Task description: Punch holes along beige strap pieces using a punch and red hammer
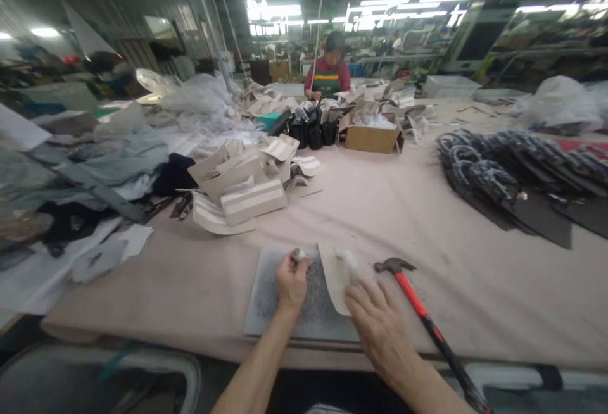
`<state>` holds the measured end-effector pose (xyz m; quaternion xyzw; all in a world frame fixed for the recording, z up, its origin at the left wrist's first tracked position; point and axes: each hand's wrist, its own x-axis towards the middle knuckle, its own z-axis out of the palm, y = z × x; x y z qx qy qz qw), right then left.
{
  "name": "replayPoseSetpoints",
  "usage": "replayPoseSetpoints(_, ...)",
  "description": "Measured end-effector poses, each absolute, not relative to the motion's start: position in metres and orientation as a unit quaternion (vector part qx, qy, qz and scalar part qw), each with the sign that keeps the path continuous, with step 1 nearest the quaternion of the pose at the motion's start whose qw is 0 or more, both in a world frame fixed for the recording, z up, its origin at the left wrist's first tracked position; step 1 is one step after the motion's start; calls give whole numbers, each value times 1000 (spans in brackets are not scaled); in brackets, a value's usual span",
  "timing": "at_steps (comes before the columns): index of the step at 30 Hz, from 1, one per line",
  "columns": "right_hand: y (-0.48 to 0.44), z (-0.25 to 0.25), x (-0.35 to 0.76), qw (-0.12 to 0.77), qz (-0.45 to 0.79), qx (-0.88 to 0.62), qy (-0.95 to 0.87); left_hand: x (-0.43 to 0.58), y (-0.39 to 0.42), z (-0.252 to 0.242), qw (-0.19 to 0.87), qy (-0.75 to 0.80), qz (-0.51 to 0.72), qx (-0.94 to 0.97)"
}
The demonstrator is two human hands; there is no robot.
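My left hand [292,280] is pinched around a small whitish piece [298,254] above a grey, worn board [270,294]. To its right, a beige curved panel [335,278] lies partly over the board. My right hand [373,306] rests at the panel's lower right edge, its fingers stretched forward and slightly blurred. Near those fingertips is a small whitish translucent thing [350,261], too blurred to make out. A claw hammer [412,295] with a red and black handle lies right of my right hand, its head pointing away from me.
Beige panels [254,195] are heaped at the back left. Farther back stand black items [313,126] and a cardboard box [370,137]. Dark grey pieces with coiled parts [513,180] lie at the right. A person [329,72] is across the table [370,205].
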<state>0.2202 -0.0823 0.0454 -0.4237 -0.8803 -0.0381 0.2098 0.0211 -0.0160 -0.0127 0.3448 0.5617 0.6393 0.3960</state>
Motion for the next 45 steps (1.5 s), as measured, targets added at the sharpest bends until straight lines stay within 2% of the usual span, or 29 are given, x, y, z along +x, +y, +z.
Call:
replayPoseSetpoints(7, -150, -14, 194, 258, 6, -479, -839, 35, 9, 2, 487, 470, 621, 396)
replayPoseSetpoints(13, -156, -13, 187, 261, 91, -522, -807, 58, 17, -8, 507, 448, 543, 498)
replayPoseSetpoints(15, -154, 1, 190, 253, 184, -517, -797, 57, 14, -15, 504, 461, 525, 508)
replayPoseSetpoints(17, -147, 20, 199, 246, 329, -501, -762, 55, 12, -22, 504, 471, 516, 507)
replayPoseSetpoints(20, -126, 41, 229, 302, 487, -517, -636, 52, 11, -29, 507, 471, 520, 501)
replayPoseSetpoints(22, -108, 43, 256, 345, 460, -591, -566, 52, 12, -30, 510, 466, 524, 498)
replayPoseSetpoints(24, -92, 35, 284, 335, 338, -677, -561, 53, 13, -30, 509, 465, 526, 498)
replayPoseSetpoints(27, -81, 12, 319, 207, 164, -749, -608, 54, 13, -29, 501, 470, 525, 502)
replayPoseSetpoints(30, -84, -7, 336, 82, 100, -761, -636, 54, 12, -26, 489, 479, 517, 514)
replayPoseSetpoints(35, -87, -15, 338, 9, 53, -755, -654, 56, 9, -22, 450, 488, 504, 553)
replayPoseSetpoints(38, -80, -12, 338, 41, 160, -763, -625, 58, 8, -22, 420, 494, 499, 574)
replayPoseSetpoints(41, -76, -7, 333, 116, 310, -746, -578, 58, 9, -21, 420, 497, 497, 574)
replayPoseSetpoints(45, -83, 0, 319, 234, 524, -717, -396, 58, 10, -20, 443, 493, 494, 563)
